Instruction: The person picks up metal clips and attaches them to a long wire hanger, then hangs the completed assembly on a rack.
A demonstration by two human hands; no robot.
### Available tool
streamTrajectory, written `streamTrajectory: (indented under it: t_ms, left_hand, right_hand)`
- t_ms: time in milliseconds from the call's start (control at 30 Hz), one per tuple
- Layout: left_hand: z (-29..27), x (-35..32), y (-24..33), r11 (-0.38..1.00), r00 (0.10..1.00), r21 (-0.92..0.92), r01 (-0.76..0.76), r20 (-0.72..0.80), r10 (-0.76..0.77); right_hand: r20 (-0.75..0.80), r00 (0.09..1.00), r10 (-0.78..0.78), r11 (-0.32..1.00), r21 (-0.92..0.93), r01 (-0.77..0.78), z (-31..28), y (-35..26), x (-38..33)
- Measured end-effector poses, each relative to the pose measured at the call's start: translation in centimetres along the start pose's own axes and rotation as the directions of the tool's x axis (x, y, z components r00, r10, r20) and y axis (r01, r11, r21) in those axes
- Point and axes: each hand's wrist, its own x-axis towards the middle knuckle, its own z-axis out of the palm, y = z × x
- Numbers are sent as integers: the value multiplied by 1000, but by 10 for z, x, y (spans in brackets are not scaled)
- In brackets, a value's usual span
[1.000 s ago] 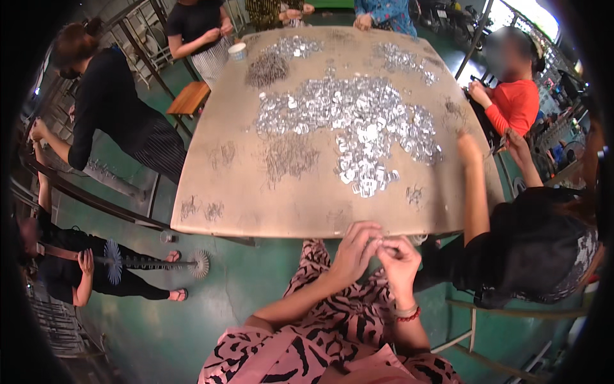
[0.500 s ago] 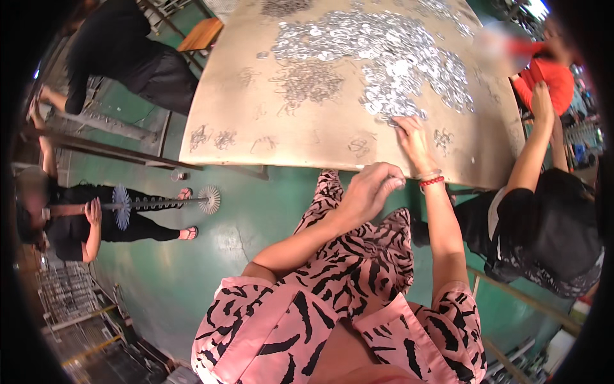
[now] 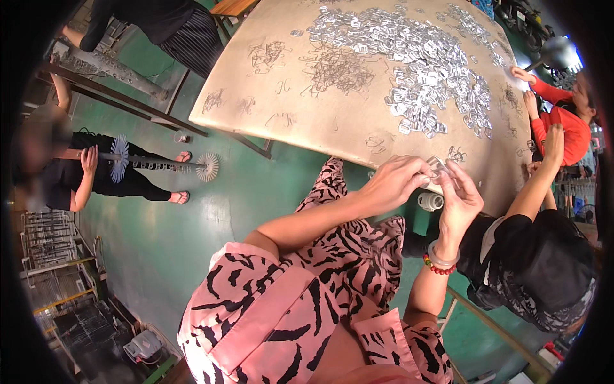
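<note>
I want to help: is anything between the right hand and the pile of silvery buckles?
Yes: a small clump of bent wires lies on the tabletop between the right hand and the buckle pile.

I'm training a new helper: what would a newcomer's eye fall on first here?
Likely the glittering heap of metal pieces on the tan table. At its near edge, the left hand and right hand meet at a small metal piece. Pink-and-black clothes fill the lower middle.

Buckles [image 3: 419, 77] lie on the table [image 3: 307, 134], wire pieces [image 3: 339, 72] to their left
</note>
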Motion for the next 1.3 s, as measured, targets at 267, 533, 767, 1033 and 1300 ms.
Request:
streamTrajectory:
  t_ms: [267,533,767,1033,1300]
  left_hand:
    - [6,-7,-17,988,998,144,-49,-43,56]
    - [-128,16,-105,762,944,599,247,-326,-50]
    - [-188,14,-175,479,889,750,456,-404,-214]
    - [-199,47,-173,470,874,790,395,-480,73]
    - [-96,59,-47,903,907,-96,419,-7,-422]
  right_hand:
    - [-103,993,-58,986,150,73,6,4,-11]
    - [-73,997,41,972,232,-23,3,13,-22]
    - [-53,995,81,972,226,-67,-2,18,-25]
    - [-45,996,72,973,224,-60,2,15,-28]
    - [-45,981,187,971,163,-178,1,8,-35]
